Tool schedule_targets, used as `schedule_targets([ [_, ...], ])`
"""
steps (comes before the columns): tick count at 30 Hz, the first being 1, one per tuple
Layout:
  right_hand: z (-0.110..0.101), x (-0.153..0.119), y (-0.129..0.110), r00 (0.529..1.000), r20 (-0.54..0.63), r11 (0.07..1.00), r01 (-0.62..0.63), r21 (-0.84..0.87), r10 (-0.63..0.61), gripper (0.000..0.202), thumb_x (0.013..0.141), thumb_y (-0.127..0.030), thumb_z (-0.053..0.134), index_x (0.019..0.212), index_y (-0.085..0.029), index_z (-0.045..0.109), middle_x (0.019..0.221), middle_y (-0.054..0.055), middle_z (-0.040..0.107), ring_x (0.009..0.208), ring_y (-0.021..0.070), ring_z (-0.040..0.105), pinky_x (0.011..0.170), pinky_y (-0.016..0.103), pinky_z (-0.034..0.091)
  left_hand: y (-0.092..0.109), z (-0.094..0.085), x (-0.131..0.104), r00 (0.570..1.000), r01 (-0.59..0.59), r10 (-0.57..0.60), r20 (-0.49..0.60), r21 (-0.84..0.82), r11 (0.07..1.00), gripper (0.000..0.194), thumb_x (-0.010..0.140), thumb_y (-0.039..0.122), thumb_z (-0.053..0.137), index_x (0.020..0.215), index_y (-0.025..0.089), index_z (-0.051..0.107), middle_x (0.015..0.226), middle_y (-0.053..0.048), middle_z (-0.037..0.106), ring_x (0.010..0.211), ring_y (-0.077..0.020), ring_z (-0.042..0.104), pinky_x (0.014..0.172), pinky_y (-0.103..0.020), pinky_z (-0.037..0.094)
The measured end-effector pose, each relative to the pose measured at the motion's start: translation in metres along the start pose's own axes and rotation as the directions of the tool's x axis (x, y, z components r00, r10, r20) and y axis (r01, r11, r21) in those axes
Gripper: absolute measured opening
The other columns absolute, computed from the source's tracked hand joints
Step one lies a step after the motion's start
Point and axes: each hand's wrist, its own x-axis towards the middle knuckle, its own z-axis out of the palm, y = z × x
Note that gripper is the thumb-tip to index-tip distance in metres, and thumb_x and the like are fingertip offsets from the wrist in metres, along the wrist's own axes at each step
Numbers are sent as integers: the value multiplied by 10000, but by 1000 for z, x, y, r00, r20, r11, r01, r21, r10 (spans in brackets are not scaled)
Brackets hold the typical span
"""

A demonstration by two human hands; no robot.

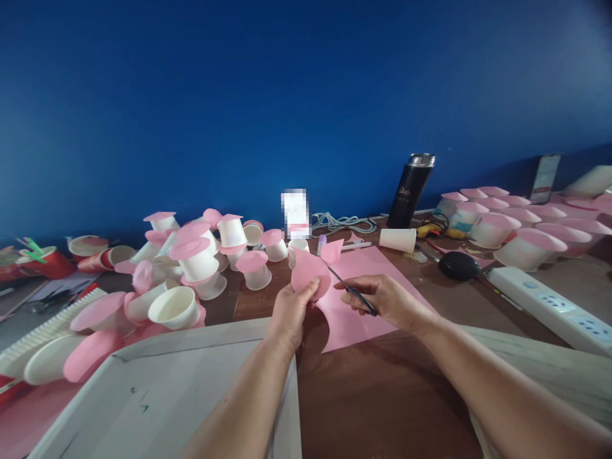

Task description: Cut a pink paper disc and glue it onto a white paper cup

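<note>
My left hand (pixel 294 312) pinches a rounded piece of pink paper (pixel 306 273) between thumb and fingers, near the middle of the view. In my right hand (pixel 377 299) are dark scissors (pixel 354 290), their blades pointing up and left to the piece's upper right edge. A small curled pink flap (pixel 333 250) stands just beyond the blades. Beneath and right of my hands a larger pink sheet (pixel 363 312) with a curved cut edge lies on the brown table (pixel 373 395).
White paper cups with pink paper tops (pixel 191 252) crowd the left; more capped cups (pixel 530 239) stand at the right. A black bottle (pixel 411 191), a power strip (pixel 549 306), a cup on its side (pixel 398 240) and a white board (pixel 191 389) surround the sheet.
</note>
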Motion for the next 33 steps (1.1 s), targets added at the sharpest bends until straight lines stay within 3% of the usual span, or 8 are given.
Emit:
schedule_targets([
  [33,-5,-2,-2,1000,12,997,21,-68,-20,444,732,-523,687,943,-134,728,639,1,500,558,89,394,515,260,351,9,0,-1,998,32,-32,-47,2,999,385,604,436,784,626,154,523,568,37,471,514,-71,379,526,-249,283],
])
